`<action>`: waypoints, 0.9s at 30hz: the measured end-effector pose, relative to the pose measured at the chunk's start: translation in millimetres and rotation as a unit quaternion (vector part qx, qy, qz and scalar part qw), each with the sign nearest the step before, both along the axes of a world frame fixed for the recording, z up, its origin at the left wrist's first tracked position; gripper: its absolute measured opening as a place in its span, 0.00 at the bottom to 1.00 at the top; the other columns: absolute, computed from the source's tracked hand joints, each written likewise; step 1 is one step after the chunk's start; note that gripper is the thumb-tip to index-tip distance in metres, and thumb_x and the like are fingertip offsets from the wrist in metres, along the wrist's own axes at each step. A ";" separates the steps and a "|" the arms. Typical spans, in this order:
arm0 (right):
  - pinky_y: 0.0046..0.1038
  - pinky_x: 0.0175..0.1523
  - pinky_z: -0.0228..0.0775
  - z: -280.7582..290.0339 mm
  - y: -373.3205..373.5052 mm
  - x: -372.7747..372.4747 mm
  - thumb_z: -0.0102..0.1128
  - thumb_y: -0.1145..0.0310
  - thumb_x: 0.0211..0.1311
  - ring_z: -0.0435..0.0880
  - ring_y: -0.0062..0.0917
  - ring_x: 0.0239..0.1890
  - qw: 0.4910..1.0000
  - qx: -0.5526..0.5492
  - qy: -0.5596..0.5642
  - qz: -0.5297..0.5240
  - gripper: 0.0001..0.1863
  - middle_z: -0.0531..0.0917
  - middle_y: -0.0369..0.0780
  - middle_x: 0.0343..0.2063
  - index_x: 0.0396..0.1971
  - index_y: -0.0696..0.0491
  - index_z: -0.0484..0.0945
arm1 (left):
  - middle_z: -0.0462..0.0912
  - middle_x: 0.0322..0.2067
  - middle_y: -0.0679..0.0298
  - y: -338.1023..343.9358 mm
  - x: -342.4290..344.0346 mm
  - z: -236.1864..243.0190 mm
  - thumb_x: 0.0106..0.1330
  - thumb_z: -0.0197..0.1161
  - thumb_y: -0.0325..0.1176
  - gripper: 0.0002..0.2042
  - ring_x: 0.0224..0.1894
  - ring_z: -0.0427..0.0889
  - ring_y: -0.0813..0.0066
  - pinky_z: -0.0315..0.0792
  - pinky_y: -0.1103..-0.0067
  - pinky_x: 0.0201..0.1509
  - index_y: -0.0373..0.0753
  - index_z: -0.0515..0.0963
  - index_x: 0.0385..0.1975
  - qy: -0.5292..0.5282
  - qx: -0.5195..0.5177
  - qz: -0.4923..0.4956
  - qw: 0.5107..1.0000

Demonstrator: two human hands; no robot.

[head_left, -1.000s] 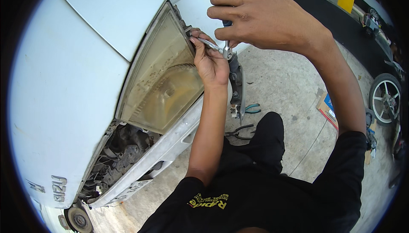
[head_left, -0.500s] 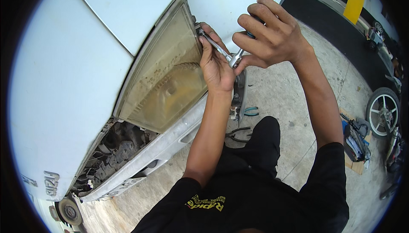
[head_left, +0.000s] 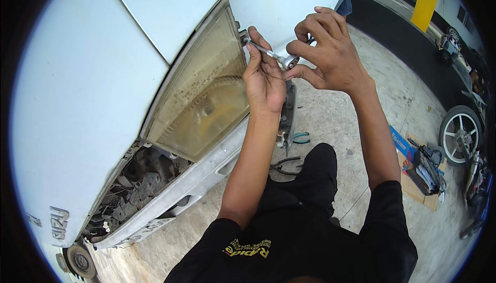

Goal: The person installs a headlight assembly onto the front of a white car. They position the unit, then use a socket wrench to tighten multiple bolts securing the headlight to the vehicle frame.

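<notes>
Near: wearer's black shirt (head_left: 310, 252) & dark trousers (head_left: 318, 174) at btm. R hand (head_left: 333, 55) up at the ratchet (head_left: 290, 63), fingers curled by its mostly hidden handle, thumb apart, just below the head; can't tell if it's clamped on. L hand (head_left: 266, 84) palm up, holding ext. bar (head_left: 266, 50) btwn thumb & fingers. Bar runs from ratchet head to side edge of headlight (head_left: 201, 97); contact at far end too small to tell. Headlight = cloudy/yellowed, sits in front corner of white vehicle (head_left: 77, 102), above pale bumper (head_left: 206, 166); open cavity w/ dark parts (head_left: 137, 185) next to it. Concrete floor below: black-handled pliers (head_left: 284, 165), teal-handled pliers (head_left: 301, 138) near knee. Farther R: tool bag (head_left: 426, 169) on cardboard, then white-spoked wheel (head_left: 460, 135). Yellow strip (head_left: 427, 1) top R.
</notes>
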State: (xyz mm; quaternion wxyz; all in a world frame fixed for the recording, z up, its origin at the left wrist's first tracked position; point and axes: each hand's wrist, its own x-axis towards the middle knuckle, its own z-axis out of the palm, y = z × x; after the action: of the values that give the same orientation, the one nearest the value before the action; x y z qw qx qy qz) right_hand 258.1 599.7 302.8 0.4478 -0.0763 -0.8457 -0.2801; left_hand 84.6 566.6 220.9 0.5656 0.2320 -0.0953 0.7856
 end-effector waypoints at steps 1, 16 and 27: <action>0.44 0.70 0.68 10.1 0.4 3.3 0.70 0.39 0.59 0.77 0.37 0.60 0.999 0.026 -0.043 0.018 0.25 0.79 0.36 0.47 0.39 0.46 0.84 | 0.86 0.62 0.66 -0.2 -0.9 0.3 0.84 0.59 0.36 0.18 0.59 0.87 0.78 0.85 0.77 0.68 0.39 0.73 0.68 0.010 -0.027 0.020 0.999; 0.36 0.61 0.80 24.1 28.3 5.1 0.70 0.39 0.59 0.84 0.25 0.40 0.970 0.194 -0.140 0.026 0.26 0.79 0.32 0.33 0.31 0.48 0.77 | 0.86 0.57 0.68 0.6 -13.0 -1.6 0.85 0.57 0.35 0.14 0.56 0.87 0.77 0.86 0.80 0.56 0.42 0.78 0.64 -0.031 0.021 -0.120 0.992; 0.32 0.44 0.76 -46.1 28.3 -34.8 0.63 0.68 0.47 0.75 0.24 0.24 0.972 0.171 0.156 -0.028 0.10 0.75 0.32 0.22 0.19 0.47 0.68 | 0.86 0.51 0.71 -12.5 -2.6 10.4 0.83 0.60 0.40 0.15 0.48 0.87 0.80 0.85 0.83 0.47 0.42 0.77 0.63 0.025 -0.042 -0.024 0.999</action>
State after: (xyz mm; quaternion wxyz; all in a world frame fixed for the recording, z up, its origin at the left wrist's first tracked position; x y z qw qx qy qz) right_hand 223.3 628.0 256.7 0.5722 -0.0649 -0.7026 -0.4180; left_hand 82.0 554.1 231.3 0.5960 0.2256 -0.0540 0.7688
